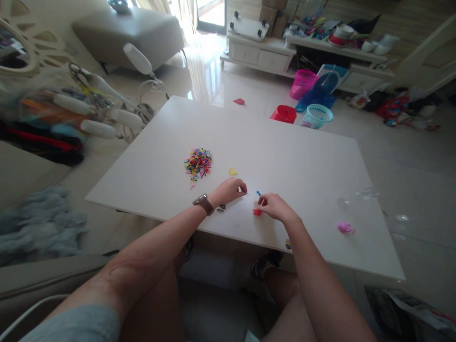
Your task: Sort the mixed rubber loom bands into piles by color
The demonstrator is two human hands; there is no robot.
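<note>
My left hand [231, 190], with a watch [204, 204] at its wrist, is closed in a pinch on a small dark loop [247, 194] just above the table. My right hand [273, 206] has its fingers curled together over a cluster of small red pieces [256, 212]; what is between its fingertips is hidden. A small blue piece [258, 193] lies just beyond the right fingers. Near my left wrist are a few dark loops [221, 208]. Farther off lie several small yellow pieces [232, 171] and a mixed pile of colourful small pieces [198, 163].
The white table [306, 166] bears a pink-purple item [345, 228] at right and a small figured item [288, 244] at its near edge. Beyond it stand a red container [285, 114] and a light blue basket [317, 115]. A white lamp [126, 118] with several arms adjoins the left edge.
</note>
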